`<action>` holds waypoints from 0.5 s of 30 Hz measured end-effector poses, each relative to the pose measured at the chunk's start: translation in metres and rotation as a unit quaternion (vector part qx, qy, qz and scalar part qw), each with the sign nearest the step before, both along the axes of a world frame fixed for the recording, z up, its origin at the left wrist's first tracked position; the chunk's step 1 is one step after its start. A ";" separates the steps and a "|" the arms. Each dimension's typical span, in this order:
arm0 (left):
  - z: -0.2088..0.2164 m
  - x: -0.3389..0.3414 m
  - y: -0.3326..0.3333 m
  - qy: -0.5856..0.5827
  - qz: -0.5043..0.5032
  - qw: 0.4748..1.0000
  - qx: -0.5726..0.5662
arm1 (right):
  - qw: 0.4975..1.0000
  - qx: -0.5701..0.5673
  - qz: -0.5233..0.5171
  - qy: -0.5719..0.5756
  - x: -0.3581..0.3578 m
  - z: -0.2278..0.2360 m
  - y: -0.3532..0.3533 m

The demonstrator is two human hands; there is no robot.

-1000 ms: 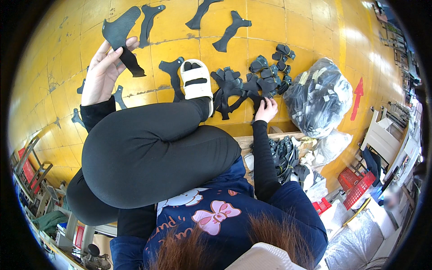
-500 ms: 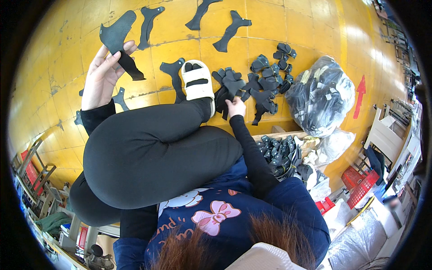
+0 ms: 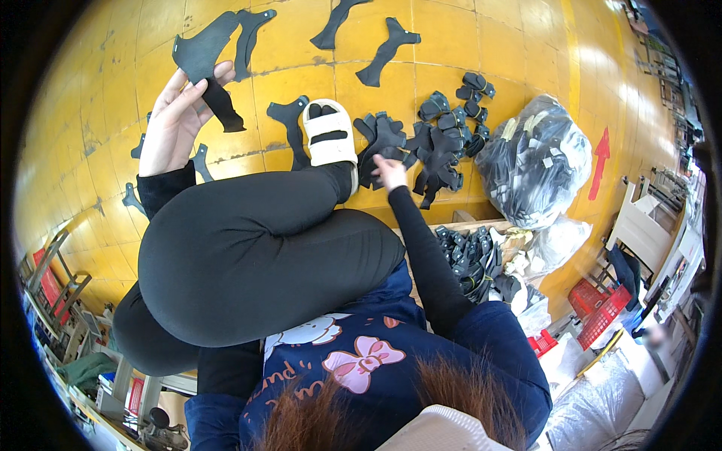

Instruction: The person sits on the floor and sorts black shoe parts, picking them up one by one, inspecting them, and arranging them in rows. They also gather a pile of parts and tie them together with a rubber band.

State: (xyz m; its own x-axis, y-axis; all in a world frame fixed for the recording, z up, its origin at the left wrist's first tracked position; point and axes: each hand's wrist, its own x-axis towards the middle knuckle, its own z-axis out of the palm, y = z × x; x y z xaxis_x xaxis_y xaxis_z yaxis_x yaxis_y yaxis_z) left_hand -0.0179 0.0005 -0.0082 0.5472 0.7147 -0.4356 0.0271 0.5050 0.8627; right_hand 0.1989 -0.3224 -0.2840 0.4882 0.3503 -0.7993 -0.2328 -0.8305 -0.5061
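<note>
The left hand (image 3: pixel 171 124) pinches one dark piece (image 3: pixel 201 54), lifted over the yellow floor (image 3: pixel 301 71) on the far left. The right hand (image 3: pixel 391 174) has bent fingers at the near edge of a heap of dark pieces (image 3: pixel 382 134); I cannot tell if it grips one. Three loose pieces (image 3: pixel 387 52) lie at the far side, one lies just left of the one white sandal (image 3: pixel 331 154), and three small ones peek out around the left wrist. To the right of the heap are more dark pieces and little bundles (image 3: pixel 475 84), too jumbled to count. Farther right sits one big clear bag (image 3: pixel 535 161), full of dark things and pale tags. One smaller see-through bag (image 3: pixel 560 244) is nearer; I cannot tell what is inside. Many dark pieces (image 3: pixel 470 259) lie by a wooden edge (image 3: pixel 481 224), near the right arm. Two red baskets (image 3: pixel 605 316) stand together at the near right; their insides are hard to see.
</note>
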 end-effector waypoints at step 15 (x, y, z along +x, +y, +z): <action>-0.003 -0.004 0.001 -0.003 0.008 1.000 0.006 | 0.945 0.095 -0.269 0.158 0.017 -0.008 -0.002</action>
State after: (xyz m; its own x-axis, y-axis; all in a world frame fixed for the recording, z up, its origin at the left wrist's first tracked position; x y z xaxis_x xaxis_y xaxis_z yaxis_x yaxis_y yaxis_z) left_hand -0.0223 0.0013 -0.0117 0.5382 0.7287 -0.4236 0.0135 0.4951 0.8687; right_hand 0.2163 -0.3241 -0.2922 0.3835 0.2706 -0.8830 -0.7605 -0.4499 -0.4682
